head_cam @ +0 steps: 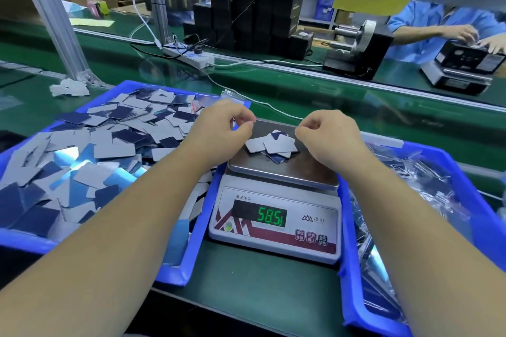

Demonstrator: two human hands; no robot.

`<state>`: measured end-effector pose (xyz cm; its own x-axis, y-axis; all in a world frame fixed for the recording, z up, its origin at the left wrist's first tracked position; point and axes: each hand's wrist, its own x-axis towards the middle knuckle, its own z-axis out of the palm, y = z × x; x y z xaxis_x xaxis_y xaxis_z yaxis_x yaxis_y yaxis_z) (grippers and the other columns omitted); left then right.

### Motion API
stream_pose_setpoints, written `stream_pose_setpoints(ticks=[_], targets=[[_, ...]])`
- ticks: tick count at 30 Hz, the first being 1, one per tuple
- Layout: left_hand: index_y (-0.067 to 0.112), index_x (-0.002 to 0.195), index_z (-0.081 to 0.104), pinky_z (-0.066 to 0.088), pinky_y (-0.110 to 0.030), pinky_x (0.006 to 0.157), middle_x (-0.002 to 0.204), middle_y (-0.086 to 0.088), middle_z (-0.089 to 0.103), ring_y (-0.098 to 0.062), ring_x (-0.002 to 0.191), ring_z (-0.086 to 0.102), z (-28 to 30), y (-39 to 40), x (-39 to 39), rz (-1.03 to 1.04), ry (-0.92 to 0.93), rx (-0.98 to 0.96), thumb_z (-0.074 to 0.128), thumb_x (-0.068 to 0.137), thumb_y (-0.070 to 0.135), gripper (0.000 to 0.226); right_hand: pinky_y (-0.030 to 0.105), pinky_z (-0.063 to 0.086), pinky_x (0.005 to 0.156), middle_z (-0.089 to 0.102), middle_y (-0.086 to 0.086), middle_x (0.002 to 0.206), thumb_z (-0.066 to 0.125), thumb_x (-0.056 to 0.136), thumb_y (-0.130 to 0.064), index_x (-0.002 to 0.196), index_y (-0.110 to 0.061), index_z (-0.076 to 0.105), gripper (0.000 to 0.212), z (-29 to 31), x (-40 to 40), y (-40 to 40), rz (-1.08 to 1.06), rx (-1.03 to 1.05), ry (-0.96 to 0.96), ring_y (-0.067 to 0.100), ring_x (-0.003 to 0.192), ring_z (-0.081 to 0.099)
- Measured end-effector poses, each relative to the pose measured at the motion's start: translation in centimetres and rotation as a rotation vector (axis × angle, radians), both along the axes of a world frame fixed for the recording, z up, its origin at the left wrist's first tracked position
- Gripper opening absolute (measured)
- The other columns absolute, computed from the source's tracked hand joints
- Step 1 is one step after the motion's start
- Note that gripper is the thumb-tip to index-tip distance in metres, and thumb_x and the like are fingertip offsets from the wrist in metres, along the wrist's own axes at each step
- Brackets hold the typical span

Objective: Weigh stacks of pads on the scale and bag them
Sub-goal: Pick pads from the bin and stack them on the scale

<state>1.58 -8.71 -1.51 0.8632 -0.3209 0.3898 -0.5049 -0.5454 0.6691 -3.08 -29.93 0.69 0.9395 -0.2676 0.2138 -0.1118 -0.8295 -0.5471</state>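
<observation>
I hold my left hand (221,126) and right hand (325,134) loosely curled, seemingly empty, flanking the fanned stack of grey and navy square pads (271,146) on the steel-topped digital scale (276,200), pads at three o'clock from my left, equally near both.

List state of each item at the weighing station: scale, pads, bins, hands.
scale: powered on, green display lit
pile of pads: loose and fanned on the scale pan
left bin: heaped with loose pads
right bin: holds clear-bagged pads
left hand: fingers curled above the pan; grip unclear
right hand: fingers curled above the pan; grip unclear
</observation>
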Motion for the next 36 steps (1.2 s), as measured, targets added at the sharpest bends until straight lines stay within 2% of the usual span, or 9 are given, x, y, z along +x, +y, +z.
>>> stream_pose_setpoints(ticks=[6, 10, 19, 24, 27, 29, 30, 32, 36], targets=[[0.038, 0.088, 0.066, 0.032, -0.005, 0.058, 0.086, 0.014, 0.056, 0.014, 0.070, 0.046, -0.1, 0.2, 0.0, 0.032, 0.000, -0.019, 0.057, 0.092, 0.021, 0.019, 0.020, 0.039, 0.056, 0.065, -0.017, 0.073, 0.057, 0.082, -0.027, 0.069, -0.027, 0.066, 0.016, 0.0, -0.2, 0.3, 0.020, 0.004, -0.028, -0.001, 0.075, 0.055], [0.038, 0.090, 0.067, 0.031, -0.009, 0.061, 0.087, 0.013, 0.056, 0.012, 0.075, 0.047, -0.1, 0.2, 0.0, 0.018, 0.004, 0.003, 0.056, 0.093, 0.023, 0.019, 0.020, 0.040, 0.057, 0.065, -0.017, 0.071, 0.058, 0.082, -0.026, 0.070, -0.027, 0.067, 0.015, 0.0, -0.2, 0.4, 0.038, 0.004, -0.030, -0.001, 0.075, 0.055], [0.031, 0.103, 0.073, 0.032, -0.004, 0.062, 0.086, 0.013, 0.056, 0.016, 0.071, 0.046, -0.3, 0.0, 0.1, 0.000, 0.026, 0.004, 0.056, 0.095, 0.021, 0.021, 0.022, 0.041, 0.059, 0.063, -0.015, 0.068, 0.062, 0.083, -0.025, 0.074, -0.026, 0.070, 0.013, 0.0, -0.4, 0.4, 0.093, 0.019, -0.007, 0.002, 0.071, 0.055], [0.031, 0.102, 0.072, 0.031, 0.001, 0.065, 0.087, 0.014, 0.056, 0.019, 0.074, 0.046, -0.1, 0.1, 0.1, 0.014, 0.029, -0.011, 0.055, 0.095, 0.020, 0.021, 0.016, 0.038, 0.055, 0.064, -0.019, 0.070, 0.062, 0.083, -0.020, 0.074, -0.028, 0.071, 0.015, -0.2, -0.4, 0.4, 0.100, -0.036, 0.005, -0.001, 0.070, 0.056], [0.030, 0.105, 0.070, 0.032, -0.005, 0.065, 0.086, 0.012, 0.056, 0.011, 0.077, 0.049, 0.8, 0.5, 0.2, 0.085, 0.022, -0.009, 0.055, 0.092, 0.018, 0.024, 0.015, 0.039, 0.056, 0.064, -0.020, 0.069, 0.062, 0.084, -0.020, 0.072, -0.029, 0.070, 0.017, -0.3, -0.5, 0.4, 0.103, -0.045, -0.004, -0.001, 0.071, 0.057], [0.030, 0.107, 0.067, 0.041, -0.021, 0.069, 0.091, 0.006, 0.059, -0.004, 0.083, 0.054, 1.8, 1.6, 0.6, 0.217, 0.000, -0.008, 0.054, 0.087, 0.014, 0.030, 0.016, 0.041, 0.058, 0.064, -0.019, 0.069, 0.062, 0.084, -0.020, 0.070, -0.030, 0.070, 0.018, -0.3, -0.5, 0.3, 0.100, -0.040, -0.010, -0.001, 0.072, 0.058], [0.030, 0.108, 0.065, 0.043, -0.028, 0.069, 0.095, 0.004, 0.060, -0.013, 0.085, 0.056, 2.4, 2.4, 1.0, 0.285, -0.005, 0.021, 0.054, 0.084, 0.011, 0.033, 0.016, 0.041, 0.058, 0.064, -0.019, 0.068, 0.062, 0.084, -0.020, 0.069, -0.031, 0.069, 0.019, -0.2, -0.5, 0.3, 0.099, -0.039, -0.012, -0.001, 0.072, 0.058], [0.029, 0.108, 0.062, 0.043, -0.031, 0.067, 0.102, 0.001, 0.061, -0.021, 0.088, 0.056, 3.4, 3.9, 1.7, 0.355, 0.058, 0.190, 0.057, 0.082, 0.010, 0.033, 0.018, 0.043, 0.059, 0.064, -0.020, 0.068, 0.062, 0.084, -0.020, 0.068, -0.031, 0.068, 0.020, -0.2, -0.6, 0.3, 0.098, -0.039, -0.017, 0.000, 0.073, 0.059], [0.016, 0.105, 0.071, 0.041, -0.024, 0.056, 0.095, -0.001, 0.063, -0.022, 0.077, 0.057, 3.3, 5.1, 1.6, 0.257, 0.354, 0.601, 0.073, 0.082, 0.017, 0.023, 0.027, 0.048, 0.070, 0.066, -0.019, 0.072, 0.061, 0.085, -0.022, 0.075, -0.028, 0.072, 0.016, -0.2, -0.8, 0.8, 0.108, -0.051, -0.013, 0.010, 0.079, 0.062]])
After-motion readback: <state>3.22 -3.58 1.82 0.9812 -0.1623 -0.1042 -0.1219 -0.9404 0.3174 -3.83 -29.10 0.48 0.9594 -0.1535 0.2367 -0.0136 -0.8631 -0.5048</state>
